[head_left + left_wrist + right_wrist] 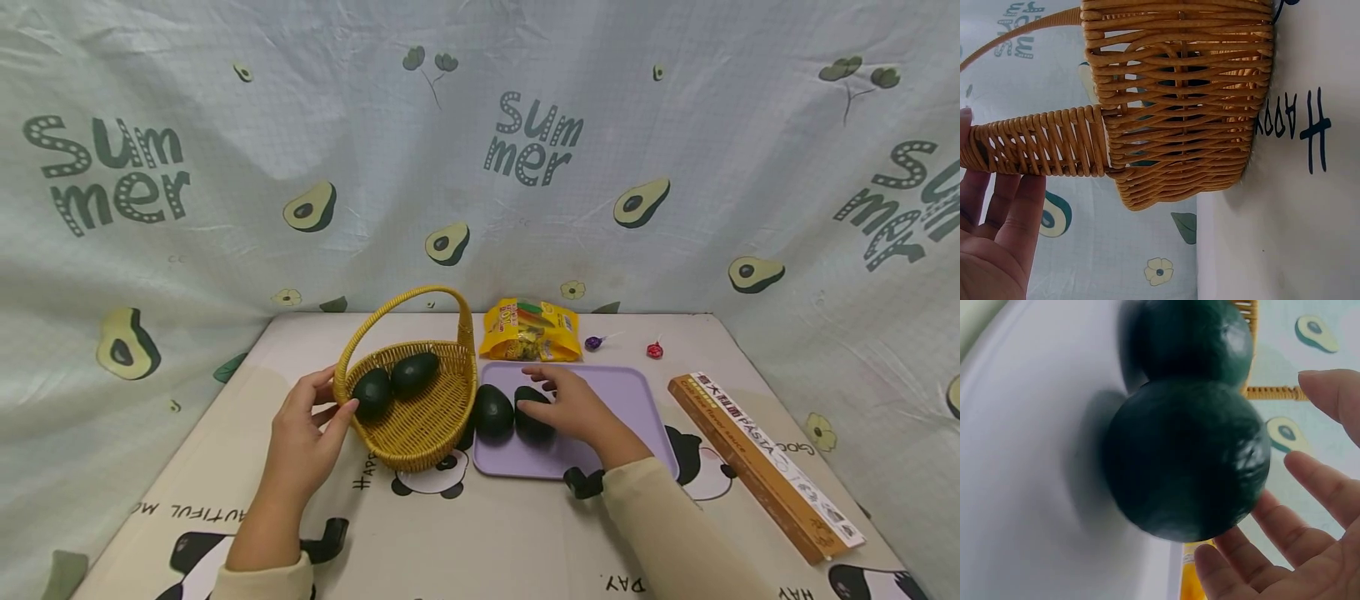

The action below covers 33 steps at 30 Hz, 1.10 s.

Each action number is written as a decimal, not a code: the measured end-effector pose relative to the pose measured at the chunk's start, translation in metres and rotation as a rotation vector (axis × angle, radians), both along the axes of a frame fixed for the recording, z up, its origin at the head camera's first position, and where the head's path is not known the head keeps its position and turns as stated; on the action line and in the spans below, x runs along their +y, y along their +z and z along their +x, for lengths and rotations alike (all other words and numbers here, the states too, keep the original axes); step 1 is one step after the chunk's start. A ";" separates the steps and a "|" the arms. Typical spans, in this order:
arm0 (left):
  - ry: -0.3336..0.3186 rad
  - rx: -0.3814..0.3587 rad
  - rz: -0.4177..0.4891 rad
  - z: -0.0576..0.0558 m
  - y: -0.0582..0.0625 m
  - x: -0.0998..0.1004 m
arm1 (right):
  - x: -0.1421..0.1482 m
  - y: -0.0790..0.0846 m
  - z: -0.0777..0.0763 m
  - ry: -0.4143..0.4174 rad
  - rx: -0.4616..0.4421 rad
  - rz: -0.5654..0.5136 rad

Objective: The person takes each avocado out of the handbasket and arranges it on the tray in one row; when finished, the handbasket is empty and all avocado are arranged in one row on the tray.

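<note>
My left hand point(303, 437) grips the base of the handle of a yellow wicker basket point(416, 457). In the left wrist view the thumb lies on one side of the woven handle point(1041, 142) and the fingers on the other. Inside the basket lie two dark green avocados, one at the left wall point(372, 394) and one behind it point(415, 374). Two more avocados sit side by side on a lilac tray point(626, 392). My right hand point(579, 408), fingers spread, is at the right-hand avocado point(1188, 465); its neighbour point(493, 414) is nearer the basket.
Behind the tray stands a yellow snack bag point(531, 331). A purple lollipop point(594, 342) and a red lollipop point(655, 350) lie to its right. A long brown pasta box point(765, 467) lies slanted at the right. A printed curtain point(375, 167) hangs behind the table.
</note>
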<state>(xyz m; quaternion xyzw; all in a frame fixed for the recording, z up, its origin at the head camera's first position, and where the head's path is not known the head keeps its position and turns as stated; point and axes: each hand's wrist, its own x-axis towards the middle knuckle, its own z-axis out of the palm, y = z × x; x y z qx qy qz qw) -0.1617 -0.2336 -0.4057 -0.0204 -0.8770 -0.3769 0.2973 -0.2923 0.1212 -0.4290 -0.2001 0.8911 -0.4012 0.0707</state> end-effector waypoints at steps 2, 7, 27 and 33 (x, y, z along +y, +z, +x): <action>0.003 -0.005 0.004 0.000 0.000 0.000 | -0.002 0.003 0.000 0.004 0.008 -0.004; 0.011 -0.013 0.008 0.002 0.000 0.000 | -0.008 0.008 0.000 0.014 0.015 -0.005; 0.002 -0.004 0.012 0.001 -0.001 -0.001 | -0.040 0.035 -0.005 0.087 0.002 -0.091; 0.001 -0.009 0.014 0.001 -0.001 -0.001 | -0.054 0.042 -0.006 0.100 -0.005 -0.126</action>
